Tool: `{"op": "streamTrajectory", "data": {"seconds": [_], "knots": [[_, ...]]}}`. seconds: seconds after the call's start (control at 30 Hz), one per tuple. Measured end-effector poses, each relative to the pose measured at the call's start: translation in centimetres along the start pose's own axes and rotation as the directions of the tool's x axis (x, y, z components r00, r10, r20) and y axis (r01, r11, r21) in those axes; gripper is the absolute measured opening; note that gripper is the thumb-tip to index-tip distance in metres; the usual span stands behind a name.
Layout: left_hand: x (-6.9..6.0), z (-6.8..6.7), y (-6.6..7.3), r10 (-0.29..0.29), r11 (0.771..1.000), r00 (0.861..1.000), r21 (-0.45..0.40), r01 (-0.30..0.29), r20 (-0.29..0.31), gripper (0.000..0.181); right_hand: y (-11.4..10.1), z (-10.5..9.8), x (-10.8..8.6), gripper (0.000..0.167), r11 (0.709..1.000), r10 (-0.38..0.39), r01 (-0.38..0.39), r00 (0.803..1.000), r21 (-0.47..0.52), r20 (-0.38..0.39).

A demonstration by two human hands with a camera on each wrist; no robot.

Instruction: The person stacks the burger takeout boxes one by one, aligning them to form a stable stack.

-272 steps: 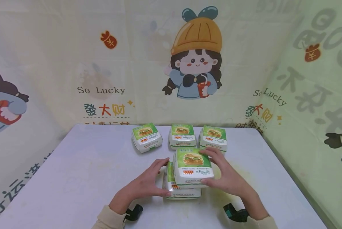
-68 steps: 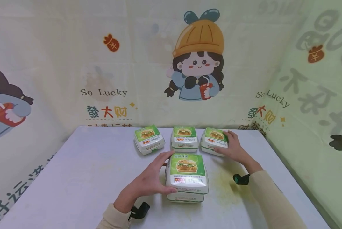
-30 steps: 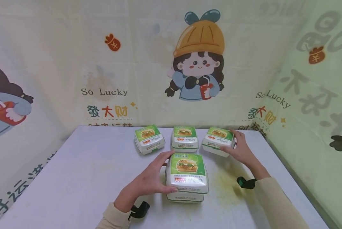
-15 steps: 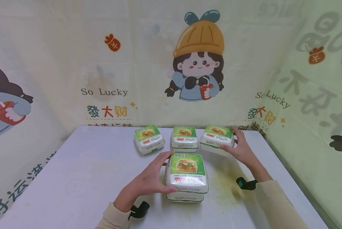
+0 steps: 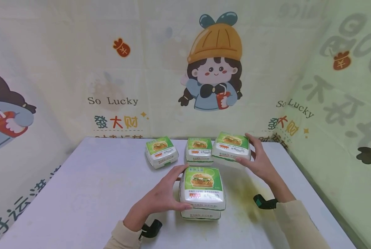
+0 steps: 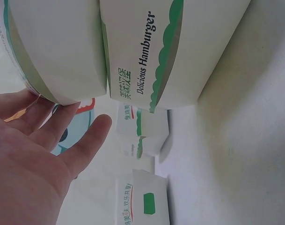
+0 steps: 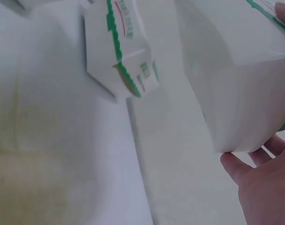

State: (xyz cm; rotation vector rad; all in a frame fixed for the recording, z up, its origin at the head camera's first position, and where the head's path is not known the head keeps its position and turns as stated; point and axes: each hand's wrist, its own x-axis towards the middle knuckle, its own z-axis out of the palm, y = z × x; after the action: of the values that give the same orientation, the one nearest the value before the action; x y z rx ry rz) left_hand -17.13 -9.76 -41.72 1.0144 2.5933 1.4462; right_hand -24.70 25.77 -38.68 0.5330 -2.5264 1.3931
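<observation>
Two hamburger boxes are stacked near the middle of the table. My left hand (image 5: 159, 195) grips the upper box (image 5: 202, 185) from its left, thumb at the front and fingers at the back. Beneath it sits the lower box (image 5: 201, 215), mostly covered; the left wrist view shows its side (image 6: 147, 51) printed "Delicious Hamburger". At the back right, my right hand (image 5: 261, 164) holds another green-and-white hamburger box (image 5: 230, 147) by its right side. That box hangs above the table, its white underside (image 7: 245, 98) showing in the right wrist view.
Two more hamburger boxes stand along the back: one at centre (image 5: 199, 152), just left of the held box, and one turned slightly (image 5: 161, 152) farther left. The white table (image 5: 95, 193) ends at a printed cloth backdrop (image 5: 160, 114). A yellowish stain marks the table's right part.
Earlier the left hand was at the lower box while the right hand set the upper one on it. Since then the right hand has gripped the back-right box, raised it and moved it slightly left.
</observation>
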Motion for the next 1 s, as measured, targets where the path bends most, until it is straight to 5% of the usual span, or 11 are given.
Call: {"op": "streamTrajectory", "data": {"seconds": [1.0], "knots": [[0.0, 0.1, -0.1, -0.011, 1.0, 1.0, -0.019, 0.011, 0.003, 0.104, -4.9, 2.1, -1.6, 0.078, 0.954, -0.244, 0.237, 0.97, 0.183, 0.013]]}}
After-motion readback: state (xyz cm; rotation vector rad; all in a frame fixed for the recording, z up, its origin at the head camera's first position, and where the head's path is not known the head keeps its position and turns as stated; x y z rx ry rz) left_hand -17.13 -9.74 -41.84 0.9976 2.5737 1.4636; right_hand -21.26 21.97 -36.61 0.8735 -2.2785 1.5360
